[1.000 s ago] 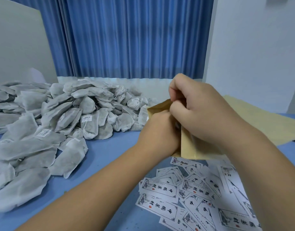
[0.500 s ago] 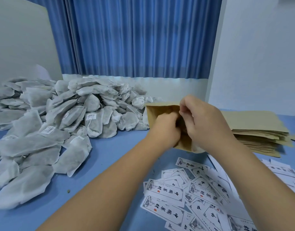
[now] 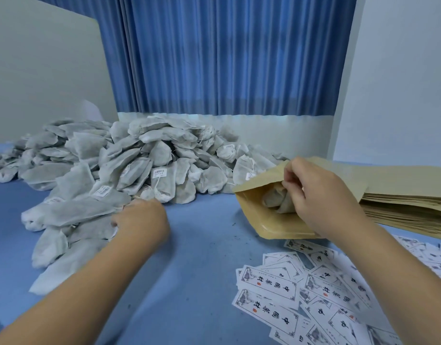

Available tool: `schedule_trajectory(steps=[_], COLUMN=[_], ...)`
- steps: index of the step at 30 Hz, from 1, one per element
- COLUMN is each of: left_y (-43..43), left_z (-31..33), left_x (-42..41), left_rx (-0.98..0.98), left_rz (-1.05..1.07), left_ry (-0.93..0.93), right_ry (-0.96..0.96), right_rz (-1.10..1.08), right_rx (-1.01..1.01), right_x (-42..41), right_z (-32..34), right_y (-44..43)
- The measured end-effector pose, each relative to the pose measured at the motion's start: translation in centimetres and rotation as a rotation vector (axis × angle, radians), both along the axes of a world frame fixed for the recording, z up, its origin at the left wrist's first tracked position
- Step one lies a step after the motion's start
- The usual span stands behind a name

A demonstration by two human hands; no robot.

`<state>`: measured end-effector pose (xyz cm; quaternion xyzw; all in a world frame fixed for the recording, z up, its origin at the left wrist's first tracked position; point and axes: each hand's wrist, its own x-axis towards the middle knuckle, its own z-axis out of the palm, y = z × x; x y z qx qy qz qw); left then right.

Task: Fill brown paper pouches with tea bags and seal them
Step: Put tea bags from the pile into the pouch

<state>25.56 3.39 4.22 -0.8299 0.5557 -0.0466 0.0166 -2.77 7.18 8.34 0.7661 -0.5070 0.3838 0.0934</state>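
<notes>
A grey panel stands upright at the far left on the blue table. In front of it a big pile of grey tea bags spreads from the left edge to past the middle. Several of them carry small white tags on strings. The pile's near end runs down the left side toward the person.

The left hand reaches out, back up, to the near right edge of the pile. It touches the bags there, but it is blurred and its fingers are hidden beneath it. I cannot tell whether its grip is spread or pinching a bag. Behind the pile hangs a pleated blue curtain.

A stretch of bare table lies between the left hand and the brown pouch. The pouch is tilted, its mouth wide open and facing left toward the pile. Its lower side is down near the table, just above the labels. Crumpled grey bags show inside the mouth.

The right hand holds the pouch from the right. Its grip pinches the upper lip of the mouth, with curled fingers closed on the paper edge and holding it up.

The labels are white slips printed with black characters and a small red mark. They lie scattered and overlapping toward the near right corner. Beyond the right wrist, a stack of flat brown pouches rests on the table at the far right, with a white wall above it.
</notes>
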Motion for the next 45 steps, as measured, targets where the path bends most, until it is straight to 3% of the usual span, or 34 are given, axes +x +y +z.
schedule_trajectory(steps=[6, 9, 12, 14, 18, 22, 29, 34, 41, 45], left_y=[-1.4, -2.3, -3.5, -4.0, -5.3, -6.0, -5.7, -4.4, 1.8, 5.4], left_z=[-1.2, -0.3, 0.7, 0.8, -0.9, -2.7, -3.4, -2.5, 0.7, 2.2], left_x=[2.5, 3.8, 4.7, 4.7, 3.5, 2.5, 2.9, 0.8, -5.1, -8.1], left_rx=[-0.165, -0.41, -0.613, -0.541, -0.191, -0.179, -0.255, -0.261, -0.658, -0.745], left_rz=[-0.122, -0.176, -0.24, -0.213, -0.092, -0.017, -0.022, -0.196, -0.651, -0.946], left_ry=[0.002, 0.105, 0.001, -0.102, -0.171, 0.06, 0.003, -0.027, 0.295, 0.393], right_ry=[-0.001, 0.005, 0.018, 0.033, 0.05, 0.059, 0.059, 0.014, -0.046, -0.102], right_rz=[-0.002, -0.009, -0.004, -0.004, -0.003, 0.009, 0.026, -0.013, -0.05, -0.072], right_rx=[-0.004, -0.006, -0.007, -0.004, 0.006, 0.014, 0.015, -0.002, -0.03, -0.038], right_x=[0.0, -0.1, 0.0, 0.0, 0.1, 0.1, 0.2, -0.5, -1.6, -2.2], right_z=[-0.3, -0.3, -0.4, -0.5, -0.5, -0.7, -0.6, -0.1, 0.4, 0.7], right_y=[-0.1, -0.1, -0.2, -0.1, -0.2, -0.1, -0.1, -0.2, -0.3, -0.4])
